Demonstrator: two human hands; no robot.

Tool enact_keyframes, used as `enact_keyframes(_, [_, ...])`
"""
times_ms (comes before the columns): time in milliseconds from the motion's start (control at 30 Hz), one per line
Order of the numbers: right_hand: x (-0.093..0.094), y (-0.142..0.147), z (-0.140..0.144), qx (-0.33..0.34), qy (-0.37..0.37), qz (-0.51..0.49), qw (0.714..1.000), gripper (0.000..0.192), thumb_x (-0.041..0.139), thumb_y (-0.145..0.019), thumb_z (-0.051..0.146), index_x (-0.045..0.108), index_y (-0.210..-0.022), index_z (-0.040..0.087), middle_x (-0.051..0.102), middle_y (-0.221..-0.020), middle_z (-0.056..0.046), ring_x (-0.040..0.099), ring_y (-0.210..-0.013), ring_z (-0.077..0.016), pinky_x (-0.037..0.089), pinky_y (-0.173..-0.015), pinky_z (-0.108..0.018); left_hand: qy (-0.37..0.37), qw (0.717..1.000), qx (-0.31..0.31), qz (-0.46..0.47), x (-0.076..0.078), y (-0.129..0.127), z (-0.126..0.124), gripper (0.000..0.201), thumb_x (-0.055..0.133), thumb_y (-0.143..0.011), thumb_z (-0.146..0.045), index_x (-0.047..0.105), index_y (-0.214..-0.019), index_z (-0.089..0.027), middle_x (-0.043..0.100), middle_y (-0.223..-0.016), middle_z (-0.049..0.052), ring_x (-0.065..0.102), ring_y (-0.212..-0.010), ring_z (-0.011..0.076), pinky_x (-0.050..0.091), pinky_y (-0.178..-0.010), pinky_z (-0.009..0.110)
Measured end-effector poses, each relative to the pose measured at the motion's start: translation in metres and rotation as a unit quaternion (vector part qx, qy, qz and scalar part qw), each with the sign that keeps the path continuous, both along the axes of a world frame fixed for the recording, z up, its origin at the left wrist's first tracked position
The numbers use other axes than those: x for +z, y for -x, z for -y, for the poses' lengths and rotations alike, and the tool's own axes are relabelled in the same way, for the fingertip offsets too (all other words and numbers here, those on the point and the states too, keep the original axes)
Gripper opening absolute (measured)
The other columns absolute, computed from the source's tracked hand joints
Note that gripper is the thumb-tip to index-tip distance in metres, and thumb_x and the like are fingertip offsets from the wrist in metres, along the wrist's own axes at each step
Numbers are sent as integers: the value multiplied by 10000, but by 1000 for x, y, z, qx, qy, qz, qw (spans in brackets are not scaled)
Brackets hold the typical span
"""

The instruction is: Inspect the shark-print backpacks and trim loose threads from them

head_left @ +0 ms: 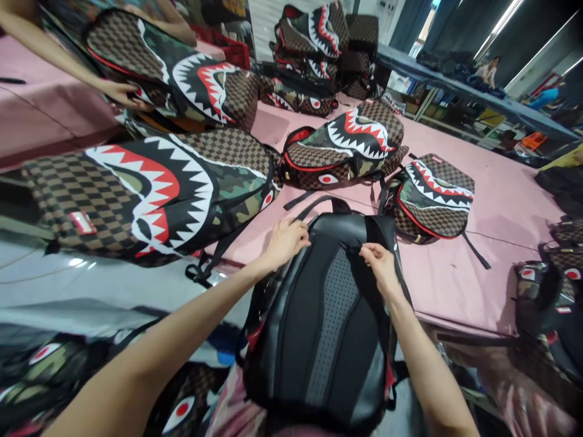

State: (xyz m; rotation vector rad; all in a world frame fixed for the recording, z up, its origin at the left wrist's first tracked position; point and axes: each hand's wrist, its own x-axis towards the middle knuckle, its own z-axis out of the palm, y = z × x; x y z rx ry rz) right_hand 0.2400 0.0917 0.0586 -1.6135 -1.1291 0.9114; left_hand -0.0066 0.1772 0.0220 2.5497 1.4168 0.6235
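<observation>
A backpack (325, 315) lies back-side up in front of me, showing its black padded panel with a grey mesh centre. My left hand (286, 241) rests on the upper left of that panel, fingers curled over its top edge near the carry handle (319, 203). My right hand (380, 262) pinches the top of the right shoulder strap (381, 229). Both forearms reach in from the bottom of the view.
Several shark-mouth backpacks with brown checker and camouflage lie on the pink table (496, 212): a big one at left (150, 191), two beyond (348, 149) (432, 197), a pile at the back (314, 36). Another person's hand (121, 92) touches a backpack at upper left.
</observation>
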Motion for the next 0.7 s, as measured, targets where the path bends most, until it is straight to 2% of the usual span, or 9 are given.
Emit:
enact_keyframes(67, [8, -10, 10, -2, 14, -49, 999, 356, 653, -653, 438, 635, -847, 140, 632, -693, -14, 502, -556, -96, 378, -533, -220, -5, 1000, 18, -4, 4, 0, -5, 183, 504, -843, -272, 648, -783, -178, 648, -945, 87, 490, -1051, 291, 334, -907, 499])
enact_keyframes(100, [12, -17, 17, -6, 18, -70, 997, 351, 662, -650, 436, 633, -843, 144, 623, -694, -8, 481, -538, -84, 359, -510, -209, -6, 1000, 17, -6, 6, 4, -5, 218, 459, -865, -251, 649, -794, -171, 648, -935, 91, 464, -1096, 295, 293, -945, 518])
enact_keyframes(200, [16, -39, 43, -34, 28, -113, 993, 350, 679, -645, 446, 622, -824, 150, 594, -686, 3, 428, -494, -62, 296, -451, -194, -13, 1000, -20, -10, 10, 24, 10, 267, 384, -898, -211, 640, -971, -206, 624, -1107, 55, 288, -1283, 269, 137, -1040, 539])
enact_keyframes(267, [12, -48, 60, -43, 35, -108, 993, 362, 677, -645, 462, 616, -821, 152, 587, -672, 6, 407, -473, -60, 273, -433, -197, -8, 998, -59, -10, 4, 37, 29, 244, 429, -885, -229, 634, -1014, -252, 592, -1204, 7, 231, -1317, 261, 144, -1041, 533])
enact_keyframes(333, [4, -46, 74, -41, 41, -78, 995, 373, 655, -659, 482, 618, -834, 154, 596, -662, 5, 420, -470, -71, 295, -441, -208, 22, 997, -77, 0, -9, 45, 51, 214, 505, -849, -266, 646, -1010, -264, 587, -1228, -2, 274, -1292, 279, 223, -1011, 521])
enact_keyframes(433, [-7, -19, 83, -5, 36, 22, 999, 351, 623, -697, 473, 632, -859, 162, 650, -733, -25, 548, -598, -131, 411, -564, -253, 62, 997, -48, 27, -26, 44, 75, 238, 565, -811, -315, 656, -1024, -256, 600, -1220, 15, 357, -1236, 286, 287, -981, 494])
enact_keyframes(500, [-11, 9, 82, 45, 14, 144, 988, 292, 614, -732, 431, 649, -877, 180, 677, -845, -40, 601, -755, -172, 442, -703, -293, 48, 998, -25, 41, -30, 38, 83, 205, 553, -820, -315, 675, -973, -257, 634, -1163, 15, 380, -1216, 278, 281, -983, 488])
enact_keyframes(567, [-14, 39, 77, 89, -13, 274, 958, 232, 590, -782, 387, 662, -903, 202, 675, -920, -31, 602, -843, -177, 429, -772, -291, 20, 999, -17, 45, -28, 32, 88, 172, 529, -835, -297, 691, -878, -255, 678, -1055, 13, 398, -1194, 272, 262, -988, 496])
enact_keyframes(700, [-17, 81, 62, 128, -35, 447, 885, 205, 529, -861, 350, 665, -943, 220, 660, -911, -25, 583, -874, -157, 408, -744, -248, 8, 998, -20, 58, -21, 27, 91, 190, 477, -848, -222, 662, -803, -217, 675, -933, 34, 449, -1121, 261, 294, -973, 495])
